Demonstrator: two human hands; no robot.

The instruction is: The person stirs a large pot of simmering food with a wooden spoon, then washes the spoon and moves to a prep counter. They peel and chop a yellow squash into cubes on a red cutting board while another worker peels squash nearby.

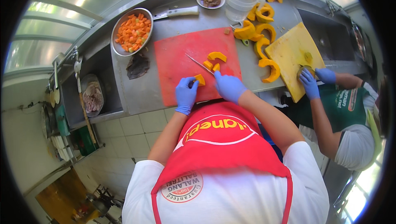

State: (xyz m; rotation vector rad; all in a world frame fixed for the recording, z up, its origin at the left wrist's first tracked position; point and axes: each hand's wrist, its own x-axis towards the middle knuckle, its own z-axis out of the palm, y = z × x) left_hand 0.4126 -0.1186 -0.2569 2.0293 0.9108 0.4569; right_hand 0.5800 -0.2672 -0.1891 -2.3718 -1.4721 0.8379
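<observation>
On the red cutting board (177,57), my blue-gloved left hand (186,95) is closed on a piece of squash (200,79) near the front edge. My gloved right hand (229,87) grips a knife (197,62); its handle is hidden in my fist and its blade points away to the left. Small cut squash pieces (208,65) lie beside the blade. Just beyond them rests a longer curved squash slice (217,56). A small brown bit (227,31) sits at the board's far right corner.
A bowl of diced carrots (133,32) and another knife (177,12) lie beyond the board. Squash slices (264,30) spread right, near a clear pitcher (240,1). A co-worker's gloved hands (309,82) work on a yellow board (295,55). A sink (108,88) is left.
</observation>
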